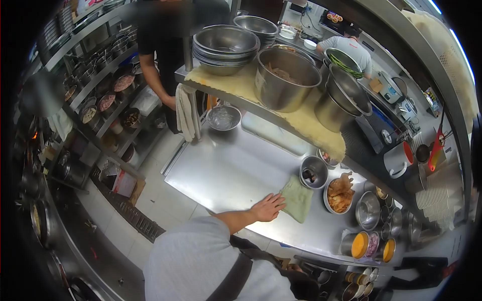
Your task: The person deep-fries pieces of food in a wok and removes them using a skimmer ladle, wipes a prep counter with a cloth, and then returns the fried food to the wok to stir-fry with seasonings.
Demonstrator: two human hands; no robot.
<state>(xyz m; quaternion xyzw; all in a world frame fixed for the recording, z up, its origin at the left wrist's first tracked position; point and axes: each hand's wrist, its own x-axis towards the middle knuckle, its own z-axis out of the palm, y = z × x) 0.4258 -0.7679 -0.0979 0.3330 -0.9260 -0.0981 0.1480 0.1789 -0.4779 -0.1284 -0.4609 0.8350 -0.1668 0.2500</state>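
Green cloth (pixel 298 198), laid flat on the table (pixel 221 165)
Light, limp handling is to be expected; hold is best taken at a free corner. One edge is overlapped by the left hand (pixel 268 207), whose grip is spread wide, nothing visibly clasped. Just beside the cloth, a metal bowl (pixel 321 169) is set.

Tabletop (pixel 211 170) room left of cloth (pixel 298 198); bowls (pixel 368 210) crowd right; shelf (pixel 237 86) overhangs.
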